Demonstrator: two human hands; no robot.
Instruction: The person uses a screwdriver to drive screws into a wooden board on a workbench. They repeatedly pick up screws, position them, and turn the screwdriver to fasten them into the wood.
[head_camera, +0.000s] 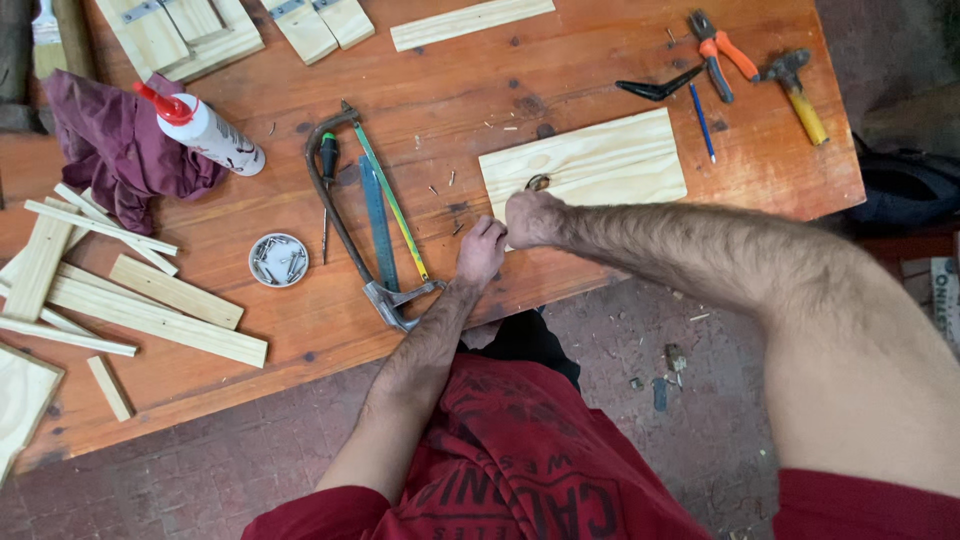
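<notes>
Wooden workbench (560, 70): I log pine board (590, 160), long axis left-right, just beyond both hands; right hand (533, 218) clenched touching its near-left corner, left hand (481, 252) curled beside, contents hidden.

hands 2 (481, 250) | hacksaw 1 (350, 200) | glue bottle 1 (208, 132) | hammer 1 (797, 95)

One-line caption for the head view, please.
Left hand and right hand meet at the near-left corner of a pale wooden board beside a hacksaw on the workbench.

Pale pine board (585, 160); reddish-brown table (560, 70); white glue bottle (208, 132), red cap.
</notes>
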